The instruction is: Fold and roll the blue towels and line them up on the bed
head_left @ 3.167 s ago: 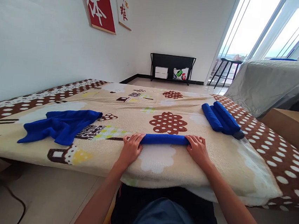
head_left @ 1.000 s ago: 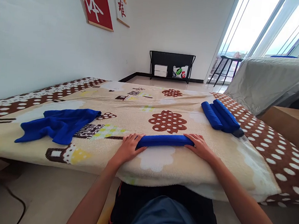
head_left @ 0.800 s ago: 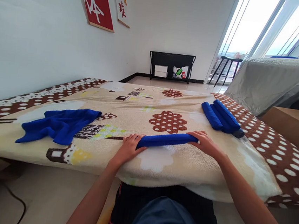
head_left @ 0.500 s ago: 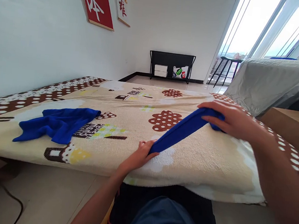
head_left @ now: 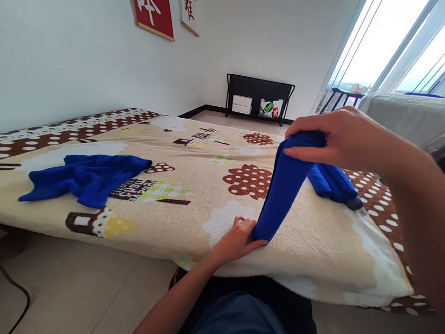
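A rolled blue towel [head_left: 283,191] stands almost upright near the front edge of the patterned blanket [head_left: 190,174]. My right hand [head_left: 337,138] is closed round its top end. My left hand [head_left: 234,241] pinches its bottom end against the blanket. Behind the roll, at the right, lie other rolled blue towels [head_left: 333,183]. A loose, crumpled blue towel [head_left: 83,177] lies on the left of the blanket.
The blanket covers a low bed beside a white wall. A black rack [head_left: 258,99] with boxes stands at the far wall. A grey-covered piece of furniture [head_left: 419,120] and tall windows are at the right. A dark cable [head_left: 17,294] lies on the tiled floor.
The rolled towel lay flat under both hands; my right hand has lifted its right end up until the roll stands nearly upright, while my left hand holds the other end down.
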The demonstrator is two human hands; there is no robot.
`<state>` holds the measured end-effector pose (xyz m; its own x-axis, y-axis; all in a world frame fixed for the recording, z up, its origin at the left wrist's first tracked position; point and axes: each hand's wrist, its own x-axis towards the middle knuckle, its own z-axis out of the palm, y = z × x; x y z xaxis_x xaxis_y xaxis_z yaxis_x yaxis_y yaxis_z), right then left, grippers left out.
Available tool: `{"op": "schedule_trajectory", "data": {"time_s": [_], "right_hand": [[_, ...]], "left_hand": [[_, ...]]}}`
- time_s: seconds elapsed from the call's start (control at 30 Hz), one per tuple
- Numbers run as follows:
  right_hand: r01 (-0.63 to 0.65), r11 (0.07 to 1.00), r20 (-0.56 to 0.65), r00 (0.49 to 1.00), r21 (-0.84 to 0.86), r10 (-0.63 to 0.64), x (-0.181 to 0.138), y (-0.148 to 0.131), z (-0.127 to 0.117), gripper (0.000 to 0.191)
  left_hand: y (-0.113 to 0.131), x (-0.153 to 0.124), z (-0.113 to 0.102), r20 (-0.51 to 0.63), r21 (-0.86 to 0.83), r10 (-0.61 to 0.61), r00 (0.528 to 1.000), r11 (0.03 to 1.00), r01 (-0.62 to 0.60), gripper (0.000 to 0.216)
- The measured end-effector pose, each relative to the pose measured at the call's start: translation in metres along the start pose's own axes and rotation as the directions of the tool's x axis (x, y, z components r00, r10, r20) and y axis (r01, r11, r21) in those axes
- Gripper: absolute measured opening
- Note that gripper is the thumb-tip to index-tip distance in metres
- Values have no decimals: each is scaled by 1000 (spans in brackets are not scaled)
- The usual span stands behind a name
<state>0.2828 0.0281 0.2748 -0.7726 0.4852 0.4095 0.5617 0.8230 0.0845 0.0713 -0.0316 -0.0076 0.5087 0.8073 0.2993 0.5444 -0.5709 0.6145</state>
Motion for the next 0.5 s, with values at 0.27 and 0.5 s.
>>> {"op": "schedule_trajectory", "data": {"time_s": [0.27,0.5], "right_hand": [[-68,994,48,996,-90,73,-2,-14,-19,52],[-303,914,31,946,-268,323,-28,42,-38,79]], "left_hand": [[1,-2,3,-57,46,-11,998,999,14,34],[-2,-3,5,-49,19,27,998,999,-27,36]]}}
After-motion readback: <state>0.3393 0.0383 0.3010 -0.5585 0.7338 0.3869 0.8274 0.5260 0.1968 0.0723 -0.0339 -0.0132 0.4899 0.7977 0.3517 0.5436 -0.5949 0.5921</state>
